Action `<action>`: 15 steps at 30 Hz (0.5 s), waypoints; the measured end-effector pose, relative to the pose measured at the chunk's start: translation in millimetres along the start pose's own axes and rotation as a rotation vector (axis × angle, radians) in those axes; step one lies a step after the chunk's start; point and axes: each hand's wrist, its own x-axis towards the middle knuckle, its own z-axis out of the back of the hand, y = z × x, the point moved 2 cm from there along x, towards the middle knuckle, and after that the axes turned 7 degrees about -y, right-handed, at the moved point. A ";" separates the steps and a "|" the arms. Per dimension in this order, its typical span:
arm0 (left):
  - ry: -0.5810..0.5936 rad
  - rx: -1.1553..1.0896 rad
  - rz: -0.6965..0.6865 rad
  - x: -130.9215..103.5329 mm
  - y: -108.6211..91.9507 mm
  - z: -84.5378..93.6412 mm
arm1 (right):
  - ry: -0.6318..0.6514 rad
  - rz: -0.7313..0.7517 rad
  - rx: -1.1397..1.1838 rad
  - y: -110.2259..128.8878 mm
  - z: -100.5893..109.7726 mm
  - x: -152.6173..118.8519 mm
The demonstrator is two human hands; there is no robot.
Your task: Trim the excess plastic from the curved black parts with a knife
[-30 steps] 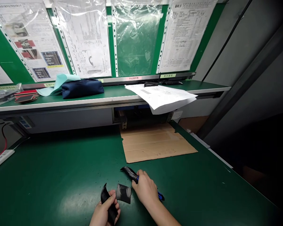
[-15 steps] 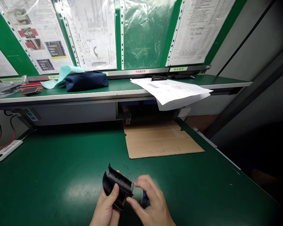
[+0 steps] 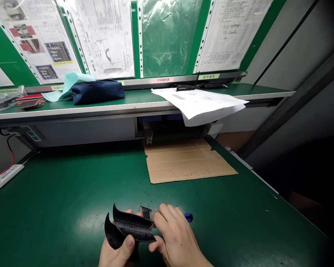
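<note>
At the bottom centre of the frame, two curved black parts (image 3: 128, 227) now lie fanned side by side, no longer stacked. The left hand (image 3: 115, 252) pinches them from below with its thumb; the right hand (image 3: 175, 241) has closed on their right end, a blue tool (image 3: 188, 216) showing beyond it.

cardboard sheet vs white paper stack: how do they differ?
The cardboard sheet is brown and lies flat on the lower green table; the white paper stack sits on the upper shelf. The cardboard rests fully on its surface, while the papers overhang the shelf edge and droop. The cardboard is plain; the papers carry print. Both are flat sheet goods, untouched by the hands.
</note>
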 end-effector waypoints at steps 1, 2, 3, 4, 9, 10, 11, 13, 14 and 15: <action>0.000 -0.003 0.001 -0.5 -1.1 0.1 | -0.002 0.017 -0.009 0.0 -1.1 0.5; 0.001 -0.002 -0.003 -0.8 -2.3 0.3 | -0.008 0.033 -0.015 -0.3 -2.5 0.8; 0.005 0.006 -0.013 -0.8 -3.7 0.5 | -0.018 0.047 -0.020 -1.0 -4.0 0.8; 0.010 0.021 -0.027 -0.6 -5.3 0.8 | -0.026 0.060 -0.021 -1.8 -5.5 0.7; 0.033 0.095 -0.070 2.0 -9.4 2.4 | 0.044 0.043 0.115 -6.4 -11.5 1.1; 0.033 0.093 -0.067 2.6 -8.7 2.9 | 0.090 0.030 0.208 -6.3 -12.3 1.6; 0.029 0.084 -0.051 3.2 -7.2 3.5 | 0.127 0.009 0.314 -5.7 -12.9 2.0; 0.022 0.041 0.009 4.1 -3.1 4.7 | 0.141 -0.061 0.502 -4.1 -13.9 2.3; 0.023 0.012 0.044 4.4 -1.0 5.3 | 0.116 -0.106 0.557 -3.3 -14.6 1.9; 0.026 -0.015 0.077 4.5 1.0 5.8 | 0.079 -0.148 0.583 -2.3 -15.3 1.2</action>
